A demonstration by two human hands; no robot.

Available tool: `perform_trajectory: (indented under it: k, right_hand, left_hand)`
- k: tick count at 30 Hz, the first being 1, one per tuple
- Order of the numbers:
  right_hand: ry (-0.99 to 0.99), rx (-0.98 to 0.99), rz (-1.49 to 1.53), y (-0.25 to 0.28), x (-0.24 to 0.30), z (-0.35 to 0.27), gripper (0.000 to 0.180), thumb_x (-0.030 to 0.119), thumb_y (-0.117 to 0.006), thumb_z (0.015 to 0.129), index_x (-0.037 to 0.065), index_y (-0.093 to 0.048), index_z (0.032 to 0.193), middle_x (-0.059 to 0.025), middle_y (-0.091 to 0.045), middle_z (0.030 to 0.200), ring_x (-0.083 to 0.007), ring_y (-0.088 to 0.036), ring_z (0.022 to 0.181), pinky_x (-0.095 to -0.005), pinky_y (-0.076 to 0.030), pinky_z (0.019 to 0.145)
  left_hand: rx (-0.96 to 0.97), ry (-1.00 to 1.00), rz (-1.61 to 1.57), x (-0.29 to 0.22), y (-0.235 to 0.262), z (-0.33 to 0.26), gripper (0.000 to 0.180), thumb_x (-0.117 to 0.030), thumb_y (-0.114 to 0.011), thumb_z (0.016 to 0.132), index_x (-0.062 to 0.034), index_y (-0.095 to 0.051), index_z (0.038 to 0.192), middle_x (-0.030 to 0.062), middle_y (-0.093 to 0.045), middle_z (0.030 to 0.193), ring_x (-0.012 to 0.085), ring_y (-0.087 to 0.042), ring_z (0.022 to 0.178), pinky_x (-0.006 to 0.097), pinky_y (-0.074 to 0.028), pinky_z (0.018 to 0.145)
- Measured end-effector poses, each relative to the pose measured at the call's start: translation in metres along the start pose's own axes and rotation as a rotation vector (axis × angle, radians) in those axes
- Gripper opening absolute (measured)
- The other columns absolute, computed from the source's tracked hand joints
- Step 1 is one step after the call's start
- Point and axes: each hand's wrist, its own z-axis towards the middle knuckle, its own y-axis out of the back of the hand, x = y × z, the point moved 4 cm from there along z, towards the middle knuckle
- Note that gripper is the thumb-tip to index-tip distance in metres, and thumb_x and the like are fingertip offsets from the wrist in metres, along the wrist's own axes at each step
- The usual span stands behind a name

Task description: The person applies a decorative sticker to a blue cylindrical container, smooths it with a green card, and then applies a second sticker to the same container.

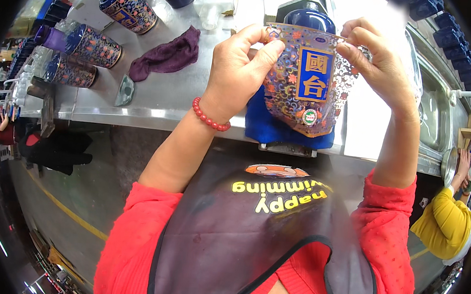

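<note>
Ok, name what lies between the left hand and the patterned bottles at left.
The head view shows a crumpled purple cloth, with a small greenish translucent piece by its lower end.

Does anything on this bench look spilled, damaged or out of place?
No clear spill or damage shows. The purple cloth looks untidy: it lies bunched up on the metal bench, between the patterned bottles and the left hand, which pinches the patterned sheet.

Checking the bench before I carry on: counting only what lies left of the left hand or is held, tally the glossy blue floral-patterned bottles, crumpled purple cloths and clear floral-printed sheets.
Blue floral-patterned bottles: 3
Purple cloth: 1
Clear floral-printed sheet, pinched by left hand and right hand: 1
Total: 5
</note>
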Motion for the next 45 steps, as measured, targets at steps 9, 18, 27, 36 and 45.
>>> perform_trajectory:
  k: [9, 18, 27, 36, 45]
  right_hand:
    - [-0.229, -0.114, 0.244, -0.009, 0.004, 0.011, 0.032, 0.033, -0.066, 0.102, 0.003, -0.059, 0.093, -0.0042, -0.059, 0.113, -0.0077, -0.057, 0.071, -0.0244, -0.051, 0.062]
    - [-0.209, -0.124, 0.270, -0.012, -0.003, 0.016, 0.021, 0.017, -0.064, 0.102, 0.003, -0.060, 0.087, -0.0065, -0.055, 0.118, -0.0069, -0.055, 0.090, -0.0174, -0.048, 0.058]
    - [-0.214, -0.228, 0.311, -0.014, -0.002, 0.021, 0.021, 0.013, -0.067, 0.097, 0.001, -0.059, 0.082, -0.0109, -0.059, 0.107, -0.0196, -0.057, 0.099, -0.0315, -0.047, 0.087]
    - [-0.232, -0.214, 0.297, -0.016, -0.004, 0.020, 0.027, 0.019, -0.062, 0.103, 0.002, -0.058, 0.083, -0.0082, -0.056, 0.116, -0.0070, -0.054, 0.085, -0.0186, -0.045, 0.062]
    - [-0.137, -0.256, 0.325, -0.025, -0.024, 0.011, 0.029, 0.028, -0.066, 0.102, 0.000, -0.068, 0.104, -0.0031, -0.060, 0.104, -0.0089, -0.062, 0.083, -0.0224, -0.051, 0.062]
  left_hand:
    - [0.009, 0.207, -0.214, 0.027, -0.001, 0.015, 0.019, -0.017, -0.067, 0.098, 0.0004, -0.069, 0.103, -0.0026, -0.064, 0.083, 0.0017, -0.052, 0.075, 0.020, -0.043, 0.067]
    - [0.027, 0.164, -0.320, 0.031, -0.005, 0.031, 0.016, -0.018, -0.066, 0.101, -0.0022, -0.065, 0.099, -0.0027, -0.061, 0.081, 0.0044, -0.052, 0.071, 0.022, -0.045, 0.065]
    - [0.005, 0.169, -0.342, 0.035, -0.005, 0.042, 0.014, -0.015, -0.064, 0.101, -0.0033, -0.064, 0.094, -0.0036, -0.060, 0.080, 0.0037, -0.053, 0.071, 0.021, -0.046, 0.065]
    - [0.007, 0.206, -0.303, 0.038, -0.009, 0.050, 0.013, -0.015, -0.065, 0.100, -0.0026, -0.065, 0.096, -0.0036, -0.060, 0.081, 0.0032, -0.052, 0.073, 0.020, -0.045, 0.066]
    - [0.016, 0.116, -0.230, 0.049, -0.010, 0.054, 0.013, -0.017, -0.066, 0.100, -0.0047, -0.070, 0.100, -0.0034, -0.067, 0.090, 0.0047, -0.055, 0.083, 0.023, -0.043, 0.076]
